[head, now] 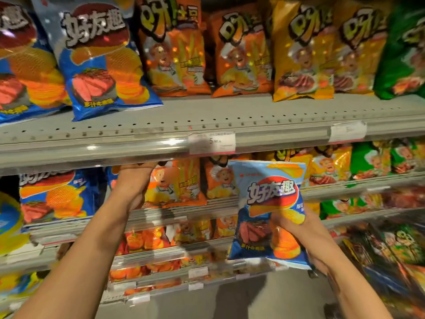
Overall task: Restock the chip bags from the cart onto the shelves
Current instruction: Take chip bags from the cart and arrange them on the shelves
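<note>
Right hand [305, 236] grasps a blue bag [268, 210] before the shelves, not yet placed. Left hand [133, 183] reaches into the second shelf [161, 212]; its grip cannot be told. Shelves look well stocked; cart unseen.

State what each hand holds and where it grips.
Right hand grips the blue chip bag at its lower right side. Left hand reaches under the shelf; any hold is hidden.

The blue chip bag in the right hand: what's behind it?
Behind the blue ridged-chip bag held by the right hand are orange chip bags and grey shelf edges. Whatever stock sits directly behind the bag is covered.
</note>
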Action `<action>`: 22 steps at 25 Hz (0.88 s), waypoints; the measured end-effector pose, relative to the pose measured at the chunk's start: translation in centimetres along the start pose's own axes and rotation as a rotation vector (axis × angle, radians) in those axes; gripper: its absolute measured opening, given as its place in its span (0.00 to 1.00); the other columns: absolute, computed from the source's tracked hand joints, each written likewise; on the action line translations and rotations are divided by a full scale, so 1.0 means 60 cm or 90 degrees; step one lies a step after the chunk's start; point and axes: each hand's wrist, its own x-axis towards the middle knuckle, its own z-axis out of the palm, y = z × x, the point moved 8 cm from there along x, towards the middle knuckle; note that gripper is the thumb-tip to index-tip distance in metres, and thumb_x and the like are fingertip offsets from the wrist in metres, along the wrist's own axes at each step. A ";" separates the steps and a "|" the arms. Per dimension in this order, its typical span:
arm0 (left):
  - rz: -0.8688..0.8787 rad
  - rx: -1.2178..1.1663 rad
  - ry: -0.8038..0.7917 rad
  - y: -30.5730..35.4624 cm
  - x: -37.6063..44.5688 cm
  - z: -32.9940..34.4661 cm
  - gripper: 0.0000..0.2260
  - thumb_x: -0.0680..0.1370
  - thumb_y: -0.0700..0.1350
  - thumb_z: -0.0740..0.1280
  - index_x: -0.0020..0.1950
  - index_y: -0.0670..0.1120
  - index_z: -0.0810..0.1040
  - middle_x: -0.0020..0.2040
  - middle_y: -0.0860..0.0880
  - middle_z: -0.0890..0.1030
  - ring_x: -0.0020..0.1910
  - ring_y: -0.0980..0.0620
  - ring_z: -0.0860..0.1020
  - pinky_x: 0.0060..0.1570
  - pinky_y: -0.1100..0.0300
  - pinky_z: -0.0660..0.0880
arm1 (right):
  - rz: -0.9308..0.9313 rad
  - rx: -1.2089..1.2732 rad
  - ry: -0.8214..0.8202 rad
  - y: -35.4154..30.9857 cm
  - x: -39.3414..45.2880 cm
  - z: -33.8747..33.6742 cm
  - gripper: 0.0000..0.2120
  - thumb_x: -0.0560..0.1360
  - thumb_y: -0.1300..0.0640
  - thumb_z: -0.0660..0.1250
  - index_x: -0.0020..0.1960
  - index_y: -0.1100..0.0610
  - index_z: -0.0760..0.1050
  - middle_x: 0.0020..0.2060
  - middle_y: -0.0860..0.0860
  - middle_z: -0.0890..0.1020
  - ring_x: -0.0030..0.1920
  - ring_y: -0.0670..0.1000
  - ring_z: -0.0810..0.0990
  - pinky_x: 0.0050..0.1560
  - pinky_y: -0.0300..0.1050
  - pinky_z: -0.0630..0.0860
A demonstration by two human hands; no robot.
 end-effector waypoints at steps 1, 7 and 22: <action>-0.003 -0.017 0.000 -0.005 0.003 -0.001 0.04 0.76 0.38 0.73 0.46 0.47 0.82 0.42 0.48 0.87 0.40 0.50 0.86 0.39 0.52 0.83 | 0.002 -0.011 -0.010 0.003 0.003 0.003 0.24 0.59 0.41 0.81 0.53 0.42 0.82 0.47 0.50 0.89 0.46 0.50 0.88 0.42 0.44 0.82; -0.122 0.064 -0.085 -0.027 0.020 0.012 0.07 0.80 0.43 0.68 0.44 0.45 0.82 0.36 0.48 0.87 0.31 0.52 0.85 0.30 0.52 0.83 | -0.015 0.022 -0.040 0.035 0.007 0.017 0.31 0.62 0.41 0.81 0.62 0.46 0.79 0.53 0.51 0.88 0.52 0.54 0.87 0.51 0.54 0.84; -0.115 0.175 -0.115 -0.005 0.016 -0.026 0.10 0.74 0.47 0.75 0.52 0.45 0.84 0.47 0.43 0.87 0.34 0.47 0.86 0.31 0.51 0.83 | -0.033 0.039 -0.007 0.049 0.012 0.064 0.33 0.60 0.40 0.79 0.62 0.47 0.79 0.51 0.46 0.88 0.52 0.49 0.87 0.49 0.46 0.84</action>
